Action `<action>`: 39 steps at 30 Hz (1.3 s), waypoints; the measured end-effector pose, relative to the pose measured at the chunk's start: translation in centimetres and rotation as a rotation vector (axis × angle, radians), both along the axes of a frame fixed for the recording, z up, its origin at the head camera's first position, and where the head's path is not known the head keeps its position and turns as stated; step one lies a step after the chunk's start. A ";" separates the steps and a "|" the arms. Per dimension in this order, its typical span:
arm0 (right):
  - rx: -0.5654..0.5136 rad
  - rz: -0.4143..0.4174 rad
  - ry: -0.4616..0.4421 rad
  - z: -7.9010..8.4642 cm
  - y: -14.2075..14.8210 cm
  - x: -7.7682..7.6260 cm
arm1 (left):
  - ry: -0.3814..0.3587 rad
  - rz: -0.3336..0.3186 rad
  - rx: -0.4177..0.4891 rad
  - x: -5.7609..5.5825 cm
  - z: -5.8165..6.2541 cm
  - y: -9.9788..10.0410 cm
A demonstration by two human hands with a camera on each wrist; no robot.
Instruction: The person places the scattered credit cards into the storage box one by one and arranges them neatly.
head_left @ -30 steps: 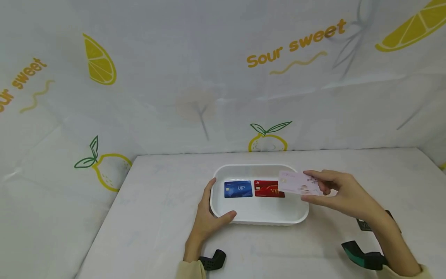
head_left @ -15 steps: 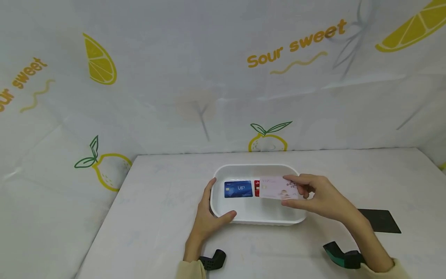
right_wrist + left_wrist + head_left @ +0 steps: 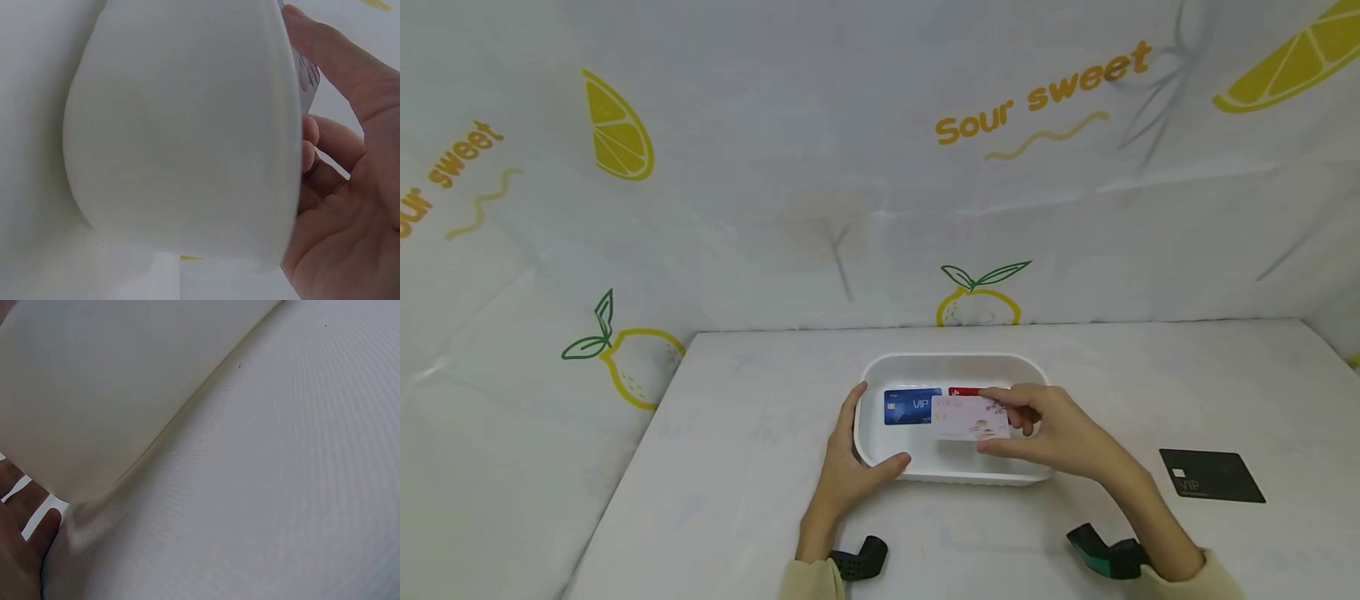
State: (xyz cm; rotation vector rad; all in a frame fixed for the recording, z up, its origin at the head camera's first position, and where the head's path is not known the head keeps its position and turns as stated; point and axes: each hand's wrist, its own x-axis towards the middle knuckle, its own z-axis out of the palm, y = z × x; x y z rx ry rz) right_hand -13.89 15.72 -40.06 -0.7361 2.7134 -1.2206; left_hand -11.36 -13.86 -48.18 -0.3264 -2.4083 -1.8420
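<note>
A white tray [image 3: 940,477] with rounded corners sits on the table. My left hand [image 3: 844,471] holds its left end, thumb over the front rim and fingers along the outer side. My right hand [image 3: 1063,433] pinches a pale pink VIP card [image 3: 958,418] between thumb and index finger, over the tray. Beneath it in the head view lie a blue VIP card [image 3: 904,410], overlapped at its right corner, and a red card [image 3: 962,391], mostly hidden. In the right wrist view the tray wall [image 3: 181,125] covers most of the pink card [image 3: 307,78].
On the table right of the tray lies a black VIP card [image 3: 1213,477]. A white cloth [image 3: 737,208] printed with lemons and lettering hangs behind the table. Dark devices are worn on both wrists, such as the right wrist device [image 3: 1105,554].
My right hand has carried the pink card leftward and slightly toward the front of the tray. The black card has come into full view. My left hand stays on the tray.
</note>
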 end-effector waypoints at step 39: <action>0.092 0.123 -0.180 -1.8 -5.9 -1.2 | -0.008 -0.035 0.038 -0.1 -0.1 -0.1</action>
